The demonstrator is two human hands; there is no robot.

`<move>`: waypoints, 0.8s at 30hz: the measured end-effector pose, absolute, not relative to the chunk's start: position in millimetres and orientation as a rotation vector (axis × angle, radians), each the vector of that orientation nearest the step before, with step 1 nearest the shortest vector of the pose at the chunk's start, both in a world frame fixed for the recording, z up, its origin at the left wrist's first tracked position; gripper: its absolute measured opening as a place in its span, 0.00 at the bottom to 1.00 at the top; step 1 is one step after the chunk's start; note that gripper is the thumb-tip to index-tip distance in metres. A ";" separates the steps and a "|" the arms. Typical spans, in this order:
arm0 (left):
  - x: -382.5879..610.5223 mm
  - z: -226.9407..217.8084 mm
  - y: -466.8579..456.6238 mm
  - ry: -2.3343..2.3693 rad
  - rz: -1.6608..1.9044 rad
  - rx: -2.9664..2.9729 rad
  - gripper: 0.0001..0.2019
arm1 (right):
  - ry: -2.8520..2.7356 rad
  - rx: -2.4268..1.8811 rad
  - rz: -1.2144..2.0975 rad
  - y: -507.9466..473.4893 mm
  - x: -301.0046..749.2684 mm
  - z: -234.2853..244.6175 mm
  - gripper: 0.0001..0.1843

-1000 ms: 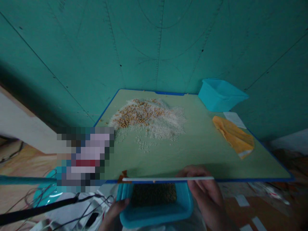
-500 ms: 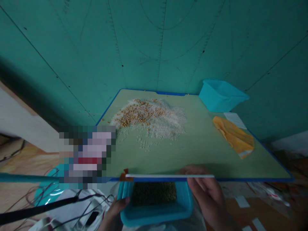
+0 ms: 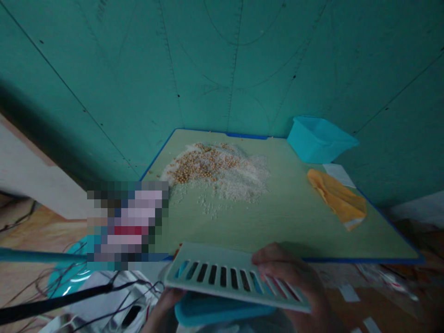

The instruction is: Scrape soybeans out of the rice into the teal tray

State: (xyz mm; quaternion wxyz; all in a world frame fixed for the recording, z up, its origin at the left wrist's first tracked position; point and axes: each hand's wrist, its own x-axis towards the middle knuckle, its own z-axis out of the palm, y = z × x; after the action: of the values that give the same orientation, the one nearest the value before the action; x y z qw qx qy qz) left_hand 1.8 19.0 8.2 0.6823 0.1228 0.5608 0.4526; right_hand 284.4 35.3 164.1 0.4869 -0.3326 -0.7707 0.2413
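Note:
A white slotted plastic panel (image 3: 215, 255) is gripped at its right end by my right hand (image 3: 289, 273). It slants above a blue plastic tub (image 3: 222, 312) at the table's front edge. Through the slots something dark shows inside the tub; most of the tub's opening is covered. My left hand (image 3: 163, 307) is at the tub's left side, with its fingers partly hidden under the panel. Farther back, on the green tabletop (image 3: 277, 217), lies a spread pile of white rice-like grains (image 3: 246, 178) mixed with round tan beans (image 3: 194, 166).
A turquoise tub (image 3: 319, 141) stands at the table's back right corner. In front of it lie a white paper (image 3: 340, 175) and an orange cloth (image 3: 336, 199). A blurred-out item (image 3: 135, 222) sits at the left edge. Cables (image 3: 135, 282) and a dark bar (image 3: 58, 300) are lower left.
The panel, seen edge-on before, has tipped so its slotted face shows and its near edge hangs lower over the tub. My right hand has turned with it. The grain pile is unchanged.

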 end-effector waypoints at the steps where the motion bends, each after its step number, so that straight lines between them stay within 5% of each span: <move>1: -0.1 8.2 18.7 1.271 0.996 0.292 0.13 | -1.898 -0.833 0.554 36.9 285.4 164.6 0.23; 24: 1.6 2.9 14.8 1.344 0.884 0.409 0.17 | -2.612 -1.265 0.102 102.6 293.9 197.4 0.33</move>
State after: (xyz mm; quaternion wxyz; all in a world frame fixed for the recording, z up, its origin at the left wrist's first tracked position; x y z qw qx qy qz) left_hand 1.6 14.8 2.9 0.6750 0.1819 0.5973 0.3930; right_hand 293.9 102.6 197.4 0.1186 -0.4325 -0.8931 0.0347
